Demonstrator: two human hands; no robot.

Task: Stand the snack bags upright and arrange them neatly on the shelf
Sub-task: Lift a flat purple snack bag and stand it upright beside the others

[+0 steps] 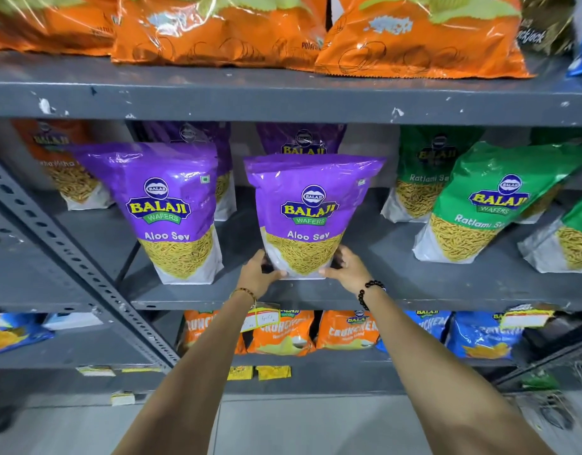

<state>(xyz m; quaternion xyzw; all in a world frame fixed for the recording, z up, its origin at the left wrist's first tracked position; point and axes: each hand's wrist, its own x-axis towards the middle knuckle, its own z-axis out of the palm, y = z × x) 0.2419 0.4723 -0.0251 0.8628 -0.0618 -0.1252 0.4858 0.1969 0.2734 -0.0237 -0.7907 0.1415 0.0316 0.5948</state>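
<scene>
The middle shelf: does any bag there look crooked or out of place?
Yes. The front green Ratlami Sev bag leans clearly to the right, unlike the purple Aloo Sev bag standing straight between the left hand and right hand.

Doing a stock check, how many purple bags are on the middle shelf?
4: one front left, one in both hands, and two behind. More may be hidden.

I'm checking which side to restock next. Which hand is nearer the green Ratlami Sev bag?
Right. The right hand grips the purple bag's lower right corner, closer to the green Ratlami Sev bag; the left hand grips the far corner.
</scene>
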